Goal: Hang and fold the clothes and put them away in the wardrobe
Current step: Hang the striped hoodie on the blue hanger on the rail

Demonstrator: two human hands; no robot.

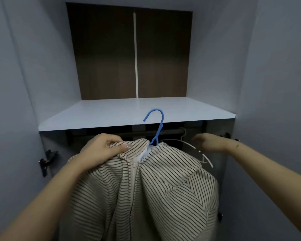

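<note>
Cream black-striped zip hoodie (146, 188) on blue plastic hanger (155, 126), below the pale shelf's front edge (129, 126) | your left hand (102, 147) pinches its shoulder; right hand (207, 141) blurred, fingers unclear, near white wire hanger (195, 148) | step: hanging | next: hook onto dark rail (172, 132).

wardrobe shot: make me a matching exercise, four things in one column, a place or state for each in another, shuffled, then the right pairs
Things
1. blue hanger
2. white hanger
3. left hand
4. right hand

Places or states
A. hooked on the dark rail under the shelf, with no garment on it
B. grips the shoulder of the striped hoodie
C. inside the hoodie's neck, hook free in front of the shelf edge
D. reaches toward the rail, fingers loose, holding nothing

Pairs: 1-C, 2-A, 3-B, 4-D
</note>
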